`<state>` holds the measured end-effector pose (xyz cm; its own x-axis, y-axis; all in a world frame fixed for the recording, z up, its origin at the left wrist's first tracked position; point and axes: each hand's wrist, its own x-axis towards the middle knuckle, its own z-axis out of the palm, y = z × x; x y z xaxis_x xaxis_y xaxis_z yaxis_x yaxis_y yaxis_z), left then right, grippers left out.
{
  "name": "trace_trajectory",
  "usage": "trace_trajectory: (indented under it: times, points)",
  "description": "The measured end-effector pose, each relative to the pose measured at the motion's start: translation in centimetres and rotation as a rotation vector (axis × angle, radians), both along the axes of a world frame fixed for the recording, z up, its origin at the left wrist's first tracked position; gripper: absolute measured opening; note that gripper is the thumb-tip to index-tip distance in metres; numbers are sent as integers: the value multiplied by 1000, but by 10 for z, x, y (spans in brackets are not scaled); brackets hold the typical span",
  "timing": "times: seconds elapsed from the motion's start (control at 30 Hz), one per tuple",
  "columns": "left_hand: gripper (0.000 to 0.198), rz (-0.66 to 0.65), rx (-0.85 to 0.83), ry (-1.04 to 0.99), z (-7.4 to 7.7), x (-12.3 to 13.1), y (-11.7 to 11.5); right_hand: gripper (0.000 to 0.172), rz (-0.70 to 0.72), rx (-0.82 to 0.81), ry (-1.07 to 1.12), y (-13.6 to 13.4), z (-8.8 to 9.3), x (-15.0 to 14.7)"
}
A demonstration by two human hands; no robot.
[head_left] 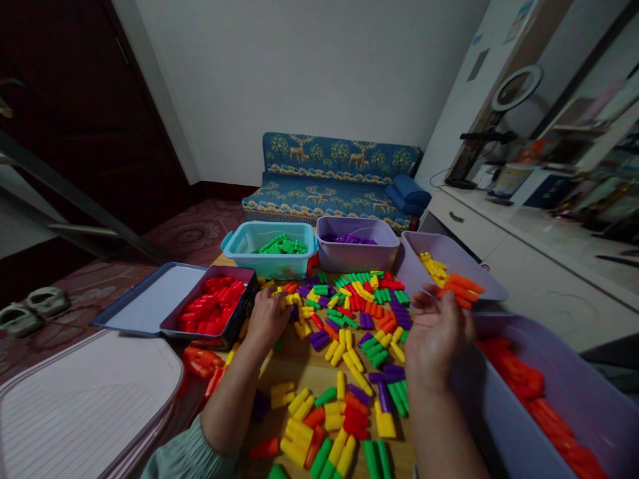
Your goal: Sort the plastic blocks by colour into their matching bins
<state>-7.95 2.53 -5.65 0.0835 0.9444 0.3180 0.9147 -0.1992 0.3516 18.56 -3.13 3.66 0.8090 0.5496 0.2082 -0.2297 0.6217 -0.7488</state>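
My right hand (436,336) is raised over the table's right side, its fingers closed on several orange bullet-shaped toy blocks (463,290). These are just in front of the light purple bin with yellow blocks (432,268). At the table's left side, my left hand (269,316) has its fingers bent round yellow toy blocks (288,301); its fingertips are partly hidden. Loose blocks in yellow, green, purple, orange and red (344,349) cover much of the wooden table (294,359) between my hands, some joined in rows.
A turquoise bin (239,247) holds green blocks, and a purple bin (357,256) holds purple ones. Red blocks (212,305) fill an open case at left. Orange-red blocks (539,399) lie in the big bin at right. Behind stands a blue patterned sofa (329,179).
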Motion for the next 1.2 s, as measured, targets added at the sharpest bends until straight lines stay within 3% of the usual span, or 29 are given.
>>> trace_trajectory:
  times: [0.17,0.33,0.47,0.67,0.77,0.83,0.97,1.13,1.2]
  points:
    - [36,2,101,-45,-20,-5,7,9,-143,124,120,-9,12,38]
    - [39,-17,81,-52,-31,-7,10,23,-163,139,327,-10,12,65]
    - [39,-31,30,-45,-32,-7,11,32,-172,162,400,-11,11,76]
    - [39,-56,43,-48,-33,-7,11,44,-135,212,307,-18,6,89]
    - [34,-85,54,-85,-27,-7,10,51,-99,179,308,-20,8,85]
    - [31,-112,34,-111,-21,-7,9,46,-73,131,295,-19,11,76]
    - [30,-117,5,-144,-12,-4,7,17,102,-45,85,-10,9,42]
    - [45,-150,25,-129,-15,1,5,32,375,-387,-454,20,-30,5]
    - [53,-148,-7,-113,-17,2,4,36,340,-497,-754,39,-50,4]
